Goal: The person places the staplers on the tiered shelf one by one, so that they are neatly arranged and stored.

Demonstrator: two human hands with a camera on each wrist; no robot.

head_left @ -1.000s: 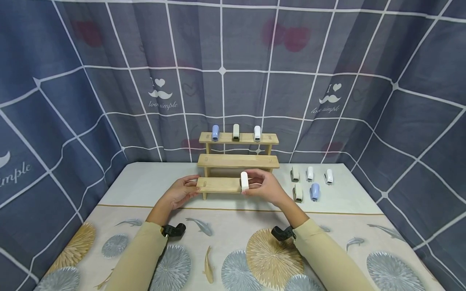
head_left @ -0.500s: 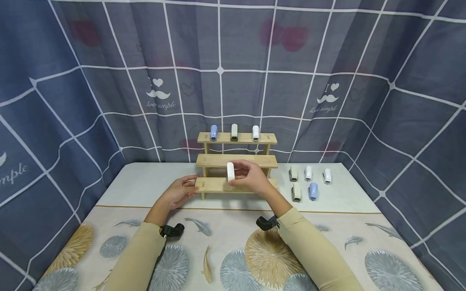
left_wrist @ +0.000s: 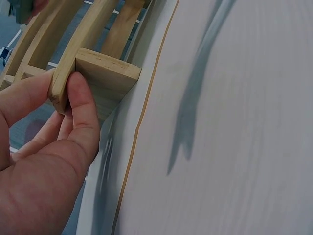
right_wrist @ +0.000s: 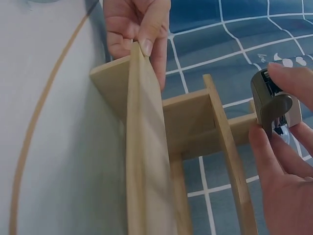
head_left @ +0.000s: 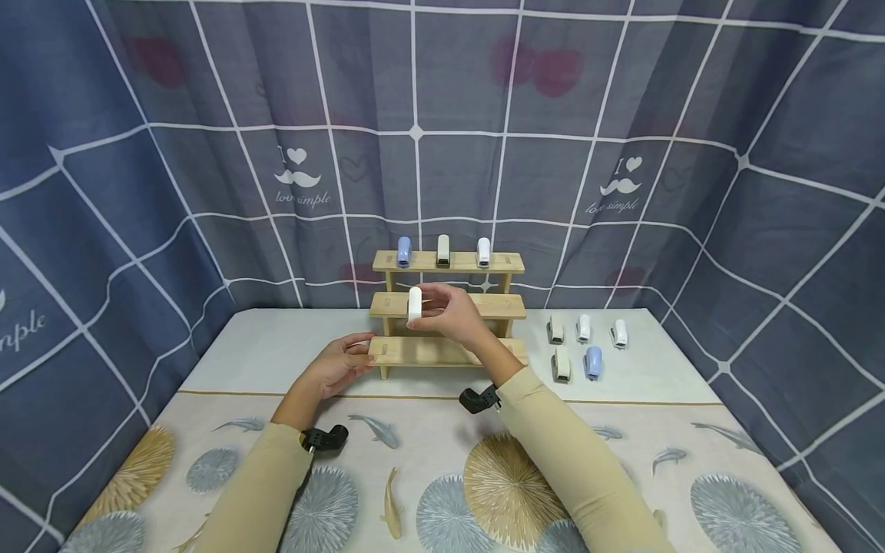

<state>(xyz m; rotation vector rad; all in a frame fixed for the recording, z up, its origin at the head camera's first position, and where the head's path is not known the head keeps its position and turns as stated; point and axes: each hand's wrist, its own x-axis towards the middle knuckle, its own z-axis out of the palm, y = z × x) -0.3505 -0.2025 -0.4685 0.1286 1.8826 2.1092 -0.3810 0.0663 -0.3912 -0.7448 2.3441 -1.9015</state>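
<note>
Right hand (head_left: 449, 316) pinches a white stapler (head_left: 415, 303) (frame centre) at the middle shelf; left hand (head_left: 339, 365) grips the wooden rack's (head_left: 442, 349) lowest shelf.

Landmark: three-tier wooden shelf (head_left: 448, 306), pale wood, standing upright at the far middle of the table, steps rising toward the curtain.
Lowest step: its left end is pinched by the left hand (head_left: 338, 365), thumb on top, fingers underneath.
White stapler (head_left: 415, 303): small, rounded, white body with a grey underside and metal showing in the right wrist view.
Stapler pose: upright on end, long axis vertical.
Stapler place: at the left part of the shelf's middle step, at its front edge; whether it touches the step cannot be told.
Stapler hold: pinched between thumb and fingertips of the right hand (head_left: 451, 316).
</note>
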